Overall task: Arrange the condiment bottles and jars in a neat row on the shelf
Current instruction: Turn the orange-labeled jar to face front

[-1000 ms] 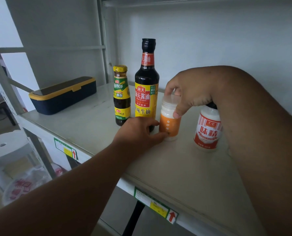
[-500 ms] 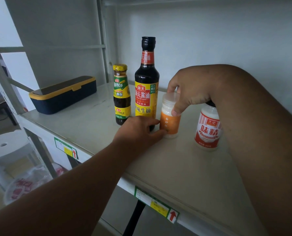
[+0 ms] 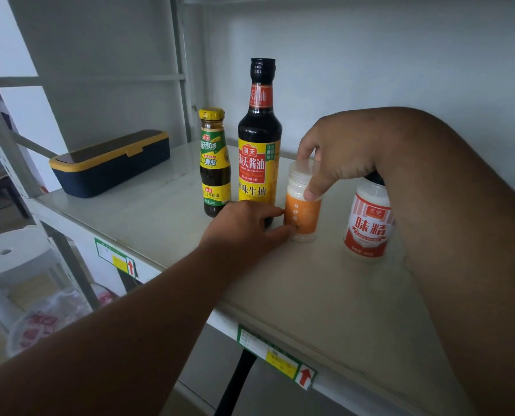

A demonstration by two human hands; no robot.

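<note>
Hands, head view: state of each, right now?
Left hand: fingers curled, touching the orange-label jar base.
Right hand: grips that jar's top.

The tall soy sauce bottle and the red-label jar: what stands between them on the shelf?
The orange-label jar, gripped at its top by the right hand, in the head view.
</note>
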